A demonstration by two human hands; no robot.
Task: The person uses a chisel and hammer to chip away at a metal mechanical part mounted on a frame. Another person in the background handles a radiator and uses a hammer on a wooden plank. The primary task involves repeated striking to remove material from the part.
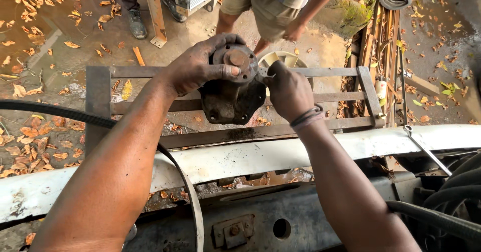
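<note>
Rust-brown cast metal forms the water pump [233, 89], held in the air above a welded steel frame [100, 101] at the front of a vehicle. The left hand [198, 66] wraps around the pump's round flanged hub [236, 59], thumb laid across its face, fingers closed over the top. The right hand [288, 91] is closed on a small wrench [266, 74] whose head meets the right edge of the hub; a dark band circles that wrist. Below the pump runs a chipped white body panel [260, 156], and beneath it a grey crossmember [300, 207] with a round hole and a bolted bracket. A black rubber hose [60, 111] curves in from the left; further hoses [446, 212] lie at lower right. The ground is wet concrete [65, 56] scattered with dry orange leaves. Beyond the frame a pale plastic fan [285, 59] lies on the ground, and another person [273, 6] in shorts bends beside it. Steel bars and scrap [386, 46] are stacked at right.
</note>
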